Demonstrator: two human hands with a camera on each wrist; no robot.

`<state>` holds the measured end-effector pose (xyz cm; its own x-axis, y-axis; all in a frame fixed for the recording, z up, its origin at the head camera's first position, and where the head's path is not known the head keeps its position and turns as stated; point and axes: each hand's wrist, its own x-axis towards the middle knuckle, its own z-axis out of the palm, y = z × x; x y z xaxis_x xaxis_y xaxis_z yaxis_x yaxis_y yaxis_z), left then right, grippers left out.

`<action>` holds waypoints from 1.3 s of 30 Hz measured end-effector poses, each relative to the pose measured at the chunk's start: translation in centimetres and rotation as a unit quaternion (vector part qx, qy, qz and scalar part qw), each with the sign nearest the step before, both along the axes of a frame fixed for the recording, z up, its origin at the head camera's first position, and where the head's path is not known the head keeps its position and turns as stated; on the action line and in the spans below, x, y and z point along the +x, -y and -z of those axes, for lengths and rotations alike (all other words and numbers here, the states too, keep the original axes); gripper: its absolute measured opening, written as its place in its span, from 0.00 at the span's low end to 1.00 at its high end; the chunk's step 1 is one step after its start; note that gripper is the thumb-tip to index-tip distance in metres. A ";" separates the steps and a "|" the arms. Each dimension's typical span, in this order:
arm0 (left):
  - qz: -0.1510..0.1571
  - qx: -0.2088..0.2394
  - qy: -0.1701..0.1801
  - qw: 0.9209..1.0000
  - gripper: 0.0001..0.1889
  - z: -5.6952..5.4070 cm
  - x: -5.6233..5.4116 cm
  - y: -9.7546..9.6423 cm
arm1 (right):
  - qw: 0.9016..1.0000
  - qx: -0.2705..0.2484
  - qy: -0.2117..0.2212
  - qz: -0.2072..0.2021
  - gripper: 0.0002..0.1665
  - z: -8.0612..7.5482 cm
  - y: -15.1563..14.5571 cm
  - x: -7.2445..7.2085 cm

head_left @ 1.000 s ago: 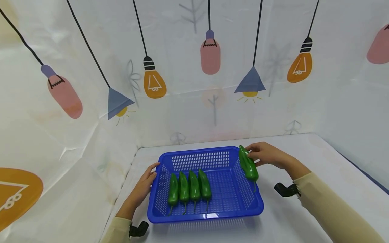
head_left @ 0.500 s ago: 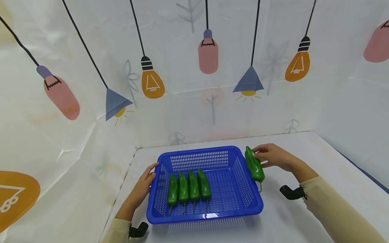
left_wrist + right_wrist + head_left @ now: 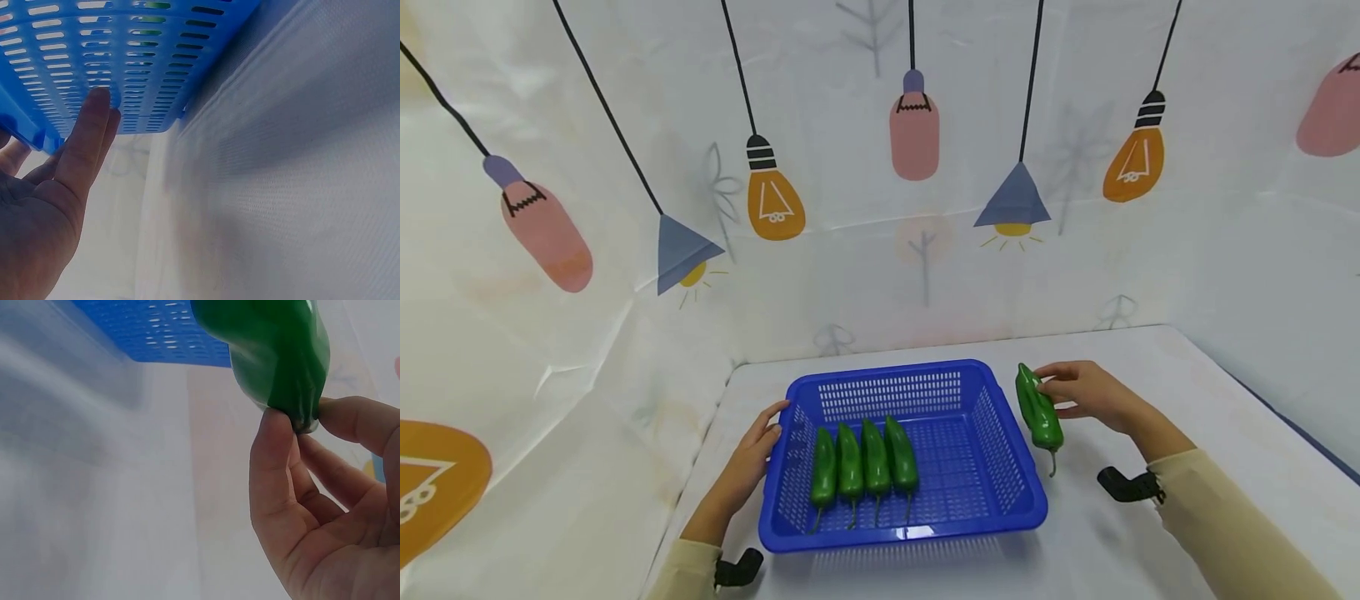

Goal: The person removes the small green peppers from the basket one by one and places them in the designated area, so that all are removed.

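A long glossy green pepper (image 3: pixel 1039 412) hangs from my right hand (image 3: pixel 1086 392), stem end downward, to the right of the blue basket (image 3: pixel 895 533). In the right wrist view, the thumb and fingers pinch this pepper (image 3: pixel 281 356) near one end. My left hand (image 3: pixel 748 462) holds the basket's left rim. The left wrist view has straight fingers (image 3: pixel 87 144) lying against the basket's slotted outer wall (image 3: pixel 119 56), with the thumb partly hidden by the rim. Several green peppers (image 3: pixel 850 467) lie side by side in the basket's left half, stems toward me.
Beneath the basket is a white tabletop (image 3: pixel 1120 542), extending to the right. A pale sheet (image 3: pixel 850 283) printed with lamps and bulbs rises behind and at the left of the table. Dark wrist-worn cameras (image 3: pixel 1127 485) sit at both wrists.
My right hand has carried the pepper rightward, from over the basket's right rim to outside it. The left hand and the peppers in the basket stay as they were.
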<state>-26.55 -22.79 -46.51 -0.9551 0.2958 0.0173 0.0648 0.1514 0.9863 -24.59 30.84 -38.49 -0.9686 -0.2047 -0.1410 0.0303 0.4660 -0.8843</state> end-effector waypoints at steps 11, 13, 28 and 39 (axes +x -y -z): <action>-0.004 -0.008 -0.004 1.000 0.24 -0.1 0.0 -0.1 | 1.000 -0.005 0.005 0.021 0.29 3.0 -0.5 0.0; -0.003 -0.009 -0.006 1.000 0.24 -0.2 0.1 -0.2 | 1.000 -0.003 0.010 0.028 0.29 3.5 -0.7 0.0; 0.003 -0.002 -0.005 1.000 0.24 0.0 0.1 0.1 | 0.997 0.019 0.051 0.055 0.25 6.6 -1.1 0.0; 0.005 0.000 -0.007 1.000 0.24 -0.1 0.1 0.0 | 0.995 0.032 0.069 0.072 0.25 7.5 -0.9 0.0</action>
<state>-26.42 -22.77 -46.44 -0.9519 0.3051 0.0299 0.0795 0.1516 0.9852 -24.63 31.75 -45.95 -0.9579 -0.0518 -0.2825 0.2192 0.5036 -0.8357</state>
